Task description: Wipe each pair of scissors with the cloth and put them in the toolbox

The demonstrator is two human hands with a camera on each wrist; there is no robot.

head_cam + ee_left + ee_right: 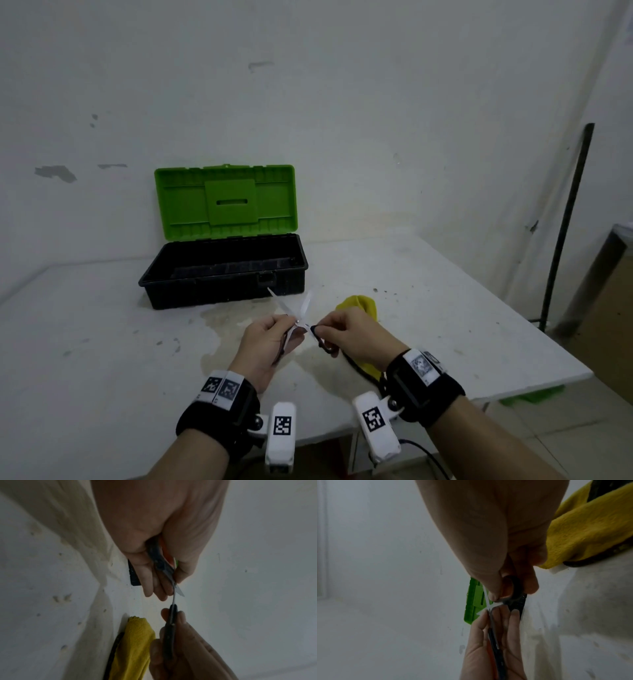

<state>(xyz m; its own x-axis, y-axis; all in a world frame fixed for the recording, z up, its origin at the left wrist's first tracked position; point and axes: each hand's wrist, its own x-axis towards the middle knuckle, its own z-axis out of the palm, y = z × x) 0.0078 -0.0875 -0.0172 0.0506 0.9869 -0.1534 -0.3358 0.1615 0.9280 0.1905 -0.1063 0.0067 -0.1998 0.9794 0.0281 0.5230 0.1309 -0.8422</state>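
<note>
A scuffed white-painted wall (342, 102) (grey chips showing) backs the stained white surface (445, 308); a thin dark metal pole (567, 222) leans at right.

A white table (102, 342) stands against a pale wall (342, 102), and its top carries small dark specks, grey smudges and a wide yellowish stain (219, 329) near the middle. The wall has several grey patches (56, 173) where the paint is chipped, mostly on the left side. At the right, a thin dark pole (567, 222) leans against the wall, a metallic grey bin (599, 281) stands on the floor beside it, and something bright green (532, 395) lies below the table edge.
</note>
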